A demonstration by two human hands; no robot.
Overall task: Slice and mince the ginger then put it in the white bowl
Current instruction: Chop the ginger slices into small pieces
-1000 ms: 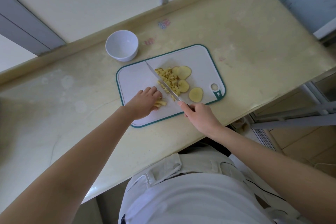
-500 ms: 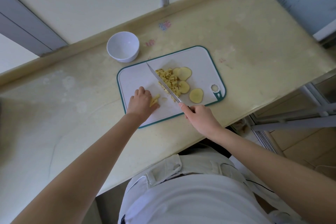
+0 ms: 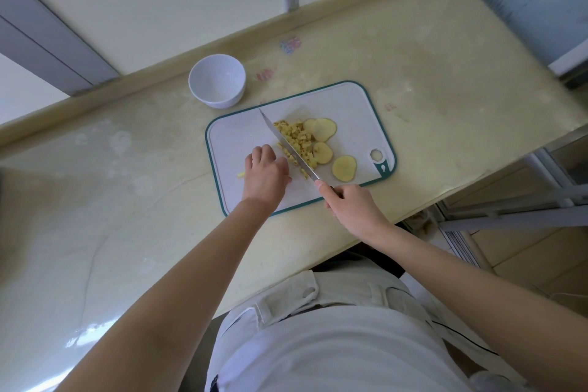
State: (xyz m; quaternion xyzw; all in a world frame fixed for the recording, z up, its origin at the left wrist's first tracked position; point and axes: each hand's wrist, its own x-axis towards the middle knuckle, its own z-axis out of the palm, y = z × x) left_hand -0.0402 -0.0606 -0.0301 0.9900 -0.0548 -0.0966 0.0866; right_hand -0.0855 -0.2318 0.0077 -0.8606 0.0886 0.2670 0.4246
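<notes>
At the near edge of the cutting board point(image 3: 366, 99), the right hand point(image 3: 353, 207) is wrapped round the handle of the knife point(image 3: 288, 145), forefinger forward by the heel of the blade. The left hand point(image 3: 265, 173) lies knuckles-up on the board just left of the blade, fingers curled down. A yellow sliver of ginger point(image 3: 241, 174) peeks out on its outer side, but whether the fingers pin or hold more beneath them cannot be told.

The blade runs slantwise, from the right hand away and leftward, and parts the board in two. The left hand is on one side. On the other, against the blade's right face, lies the minced ginger point(image 3: 294, 138), and three whole slices point(image 3: 323, 129) lie just past it, nearer the right hand.

My guess is that the next cut turns on bringing uncut ginger under that slanted edge, crosswise to it, with the left hand feeding.

The white bowl point(image 3: 217, 79) stands off the board, beyond the left hand and well apart from the right. It looks bare inside.

Farther out on the counter point(image 3: 445, 57) are small pink and blue marks, too blurred to read, as is the mark on the board's green tab.
</notes>
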